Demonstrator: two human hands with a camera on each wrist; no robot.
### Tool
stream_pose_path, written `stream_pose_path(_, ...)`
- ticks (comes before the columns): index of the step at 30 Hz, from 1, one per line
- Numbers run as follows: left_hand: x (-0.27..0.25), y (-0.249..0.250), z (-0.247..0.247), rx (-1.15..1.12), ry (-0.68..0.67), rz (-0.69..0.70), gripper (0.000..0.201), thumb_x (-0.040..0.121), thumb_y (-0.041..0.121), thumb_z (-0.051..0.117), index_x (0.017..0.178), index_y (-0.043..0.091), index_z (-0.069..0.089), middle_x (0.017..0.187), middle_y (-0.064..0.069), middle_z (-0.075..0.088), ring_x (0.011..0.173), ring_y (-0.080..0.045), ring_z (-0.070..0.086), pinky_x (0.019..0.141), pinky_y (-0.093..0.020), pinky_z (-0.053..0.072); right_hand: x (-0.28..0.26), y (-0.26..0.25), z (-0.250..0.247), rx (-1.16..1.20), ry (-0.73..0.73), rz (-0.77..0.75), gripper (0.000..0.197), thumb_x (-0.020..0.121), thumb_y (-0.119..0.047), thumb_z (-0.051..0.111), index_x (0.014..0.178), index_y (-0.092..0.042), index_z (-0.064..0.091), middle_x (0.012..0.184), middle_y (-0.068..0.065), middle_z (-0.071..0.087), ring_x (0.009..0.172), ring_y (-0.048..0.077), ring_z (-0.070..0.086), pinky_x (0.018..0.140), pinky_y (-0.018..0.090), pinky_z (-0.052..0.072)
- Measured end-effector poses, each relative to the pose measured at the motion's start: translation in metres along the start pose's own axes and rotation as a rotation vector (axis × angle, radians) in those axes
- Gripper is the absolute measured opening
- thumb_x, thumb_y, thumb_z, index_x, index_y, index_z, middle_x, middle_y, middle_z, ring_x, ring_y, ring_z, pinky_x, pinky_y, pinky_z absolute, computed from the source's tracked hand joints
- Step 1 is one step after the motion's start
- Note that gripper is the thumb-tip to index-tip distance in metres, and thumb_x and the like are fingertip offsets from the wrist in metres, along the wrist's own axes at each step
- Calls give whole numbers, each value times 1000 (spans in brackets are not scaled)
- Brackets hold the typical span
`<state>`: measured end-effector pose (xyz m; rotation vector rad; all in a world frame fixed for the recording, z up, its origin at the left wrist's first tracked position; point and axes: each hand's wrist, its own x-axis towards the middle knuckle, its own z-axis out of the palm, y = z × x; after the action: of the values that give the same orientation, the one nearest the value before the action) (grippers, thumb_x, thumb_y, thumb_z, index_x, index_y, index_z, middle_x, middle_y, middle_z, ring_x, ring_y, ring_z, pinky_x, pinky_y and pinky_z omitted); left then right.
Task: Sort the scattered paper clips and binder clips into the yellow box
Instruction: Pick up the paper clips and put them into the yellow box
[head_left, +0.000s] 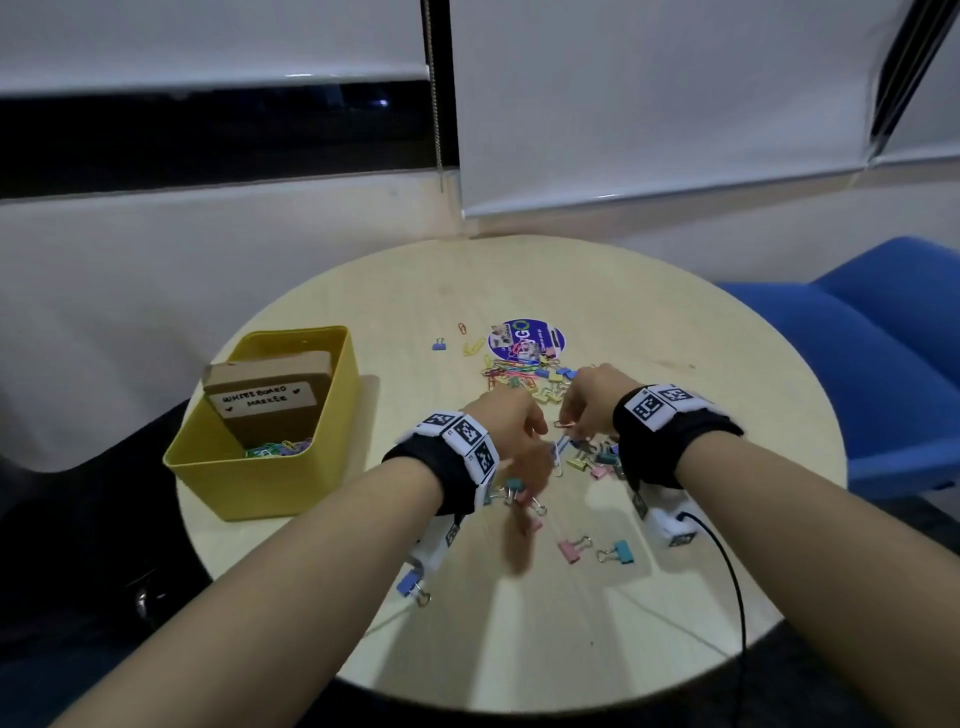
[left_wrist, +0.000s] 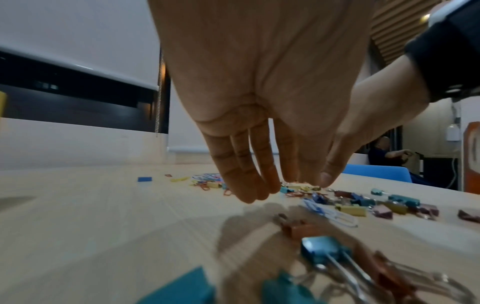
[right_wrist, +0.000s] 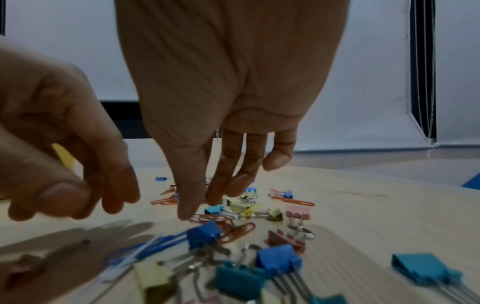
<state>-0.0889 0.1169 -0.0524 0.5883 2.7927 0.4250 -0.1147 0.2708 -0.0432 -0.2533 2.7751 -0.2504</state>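
The yellow box (head_left: 270, 483) stands at the table's left and holds a brown carton (head_left: 270, 402) and several paper clips (head_left: 278, 448). Coloured paper clips (head_left: 511, 374) and binder clips (head_left: 597, 460) lie scattered mid-table. Both hands hover over them, close together. My right hand (right_wrist: 201, 203) points its fingers down, and its thumb tip touches an orange paper clip (right_wrist: 207, 217) on the table. My left hand (left_wrist: 257, 191) hangs beside it with loosely bent fingers, and I see nothing in it. A blue binder clip (right_wrist: 203, 233) lies just below the right hand.
A round sticker (head_left: 525, 339) sits beyond the clips. Pink (head_left: 574, 548) and teal (head_left: 621, 552) binder clips lie nearer me, and a blue one (head_left: 410, 583) lies under my left wrist. A blue chair (head_left: 883, 353) stands at the right. A black cable (head_left: 727, 571) trails over the table's front.
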Motion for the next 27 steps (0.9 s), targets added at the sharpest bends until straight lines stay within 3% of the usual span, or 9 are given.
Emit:
stream_pose_path(2,9,7,9,13,-3,-11,27,84,29,64,99,9,75,91,-8,72,84,-27,67,79,-38,57,5,6,2,6,2,-24,25,76,-14,78,100,-16,75,97,0,72,91,20,68,78,29,55)
stream_pose_path(5,18,15,19,59,19,-58,27,84,32,64,81,7,73,70,-7,63,68,-30,62,64,-32,53,12,9,4,7,69,-47,24,73,-12,77,96,-18,75,97,2,73,86,22,69,77,35,57)
stream_pose_path(7,23,17,19,89,13,-78,24,87,26,63,88,4,73,77,-12,65,71,-31,61,63,-31,48,16,10,6,-2,113,-47,27,73,-10,75,99,-19,74,99,3,72,87,24,69,78,37,58)
stream_pose_path(10,31,12,18,67,-14,-90,23,89,22,64,99,5,74,96,-15,70,87,-33,65,71,-32,49,20,9,10,-21,100,-50,33,75,-3,69,105,-17,73,103,7,71,87,27,69,77,37,58)
stream_pose_path(17,32,0,17,94,-27,-128,28,89,28,62,102,4,68,99,-15,65,91,-33,64,79,-39,54,22,7,10,-28,83,-96,23,77,-9,74,100,-14,73,101,7,71,89,25,68,80,34,57)
stream_pose_path(22,29,-3,17,83,-40,-130,31,89,29,63,103,2,69,102,-18,67,93,-35,64,82,-39,55,16,4,10,-70,57,-123,14,82,-10,70,94,-16,71,99,5,71,91,22,66,67,26,47)
stream_pose_path(27,25,-7,19,69,1,-148,26,89,26,64,102,4,69,103,-18,66,91,-34,65,82,-39,55,13,1,11,-141,79,-146,16,85,-18,67,99,-24,71,105,2,69,97,21,63,69,27,48)
